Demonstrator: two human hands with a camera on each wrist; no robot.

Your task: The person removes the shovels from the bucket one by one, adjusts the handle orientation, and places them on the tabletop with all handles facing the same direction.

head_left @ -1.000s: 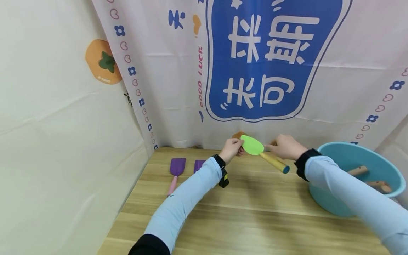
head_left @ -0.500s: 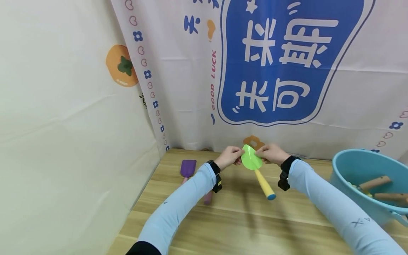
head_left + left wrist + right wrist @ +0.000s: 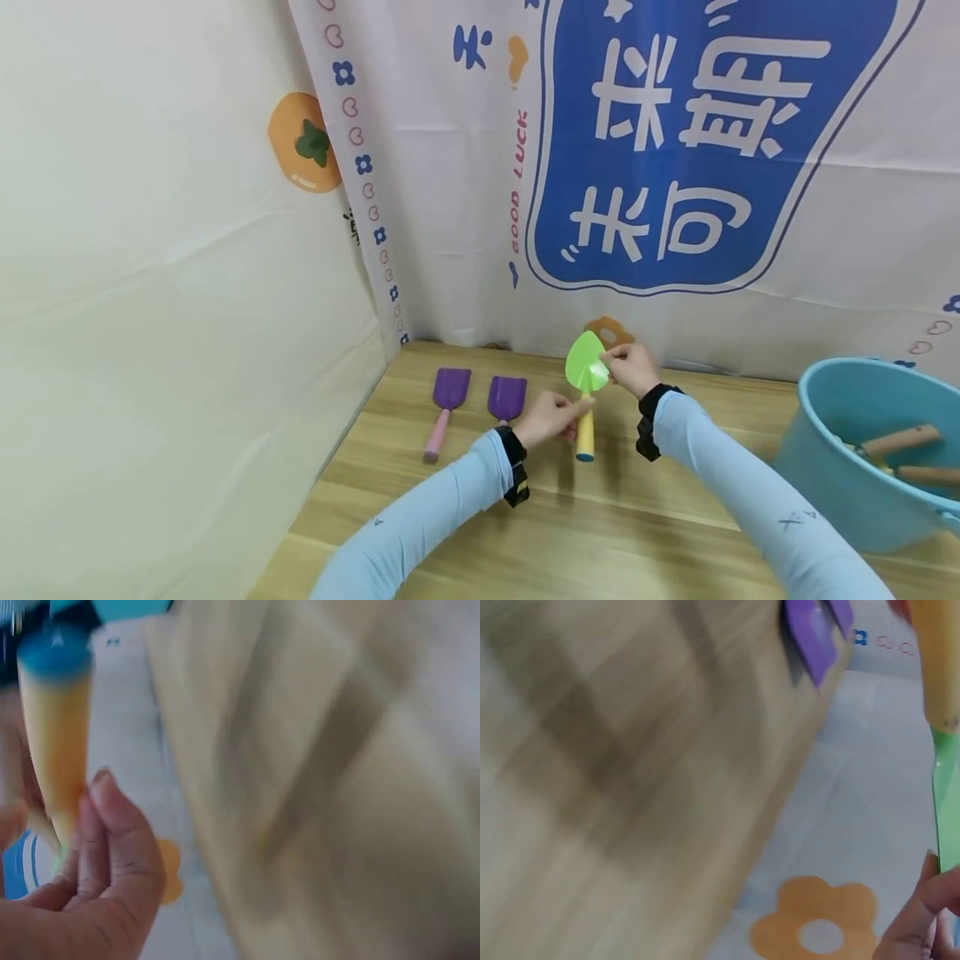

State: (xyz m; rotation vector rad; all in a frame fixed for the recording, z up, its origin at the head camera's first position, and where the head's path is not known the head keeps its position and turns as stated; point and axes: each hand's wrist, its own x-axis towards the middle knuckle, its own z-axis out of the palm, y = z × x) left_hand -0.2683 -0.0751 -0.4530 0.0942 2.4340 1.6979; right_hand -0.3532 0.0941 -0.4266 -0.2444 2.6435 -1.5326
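- Two pinches clamp the trowel [image 3: 586, 375]: left hand [image 3: 552, 417] on its handle [image 3: 586, 437], right hand [image 3: 633, 369] on its blade's edge.
- It is held above the table [image 3: 525, 542], right of the shovels [image 3: 452, 388].
- Likely step: aligning it; next probably calls for steady, level lowering.

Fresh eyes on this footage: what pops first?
Likely the bright green trowel mid-scene, held up over the table, the left hand on its yellow handle and the right hand pinching the side of its blade. Then the big blue panel with white characters on the cloth behind. After that, the light blue bucket at the head view's right and two purple shovels to its left.
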